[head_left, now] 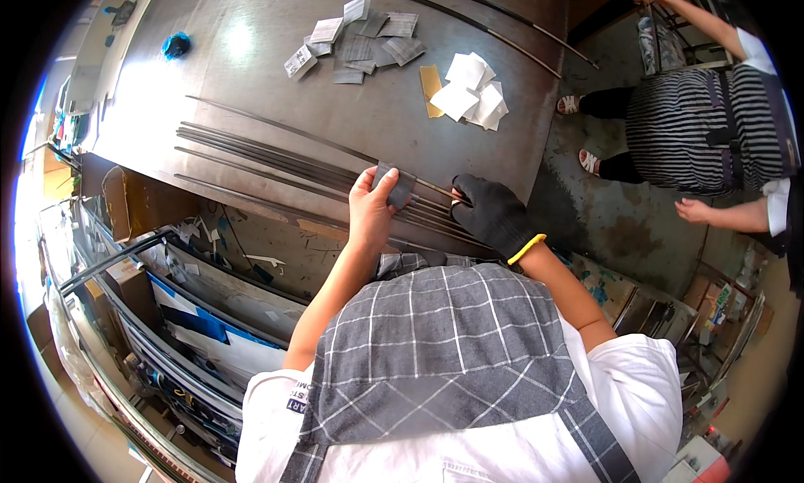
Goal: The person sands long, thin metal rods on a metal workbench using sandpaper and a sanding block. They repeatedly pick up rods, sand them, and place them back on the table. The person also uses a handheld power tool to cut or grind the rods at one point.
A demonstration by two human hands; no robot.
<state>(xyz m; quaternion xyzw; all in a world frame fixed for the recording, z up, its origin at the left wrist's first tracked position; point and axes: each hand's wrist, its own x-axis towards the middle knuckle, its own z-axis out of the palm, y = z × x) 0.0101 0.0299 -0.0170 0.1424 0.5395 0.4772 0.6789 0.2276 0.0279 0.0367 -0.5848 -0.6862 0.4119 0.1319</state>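
Pinching a small grey square of abrasive sheet (394,186), the bare left hand (371,208) presses it onto the bundle of long thin dark metal rods (276,160) lying on the brown metal table (251,72). Just right of the sheet, the black-gloved right hand (492,213) clamps the rods. Beyond them lie scattered grey sheets (360,41) and white papers (473,89).
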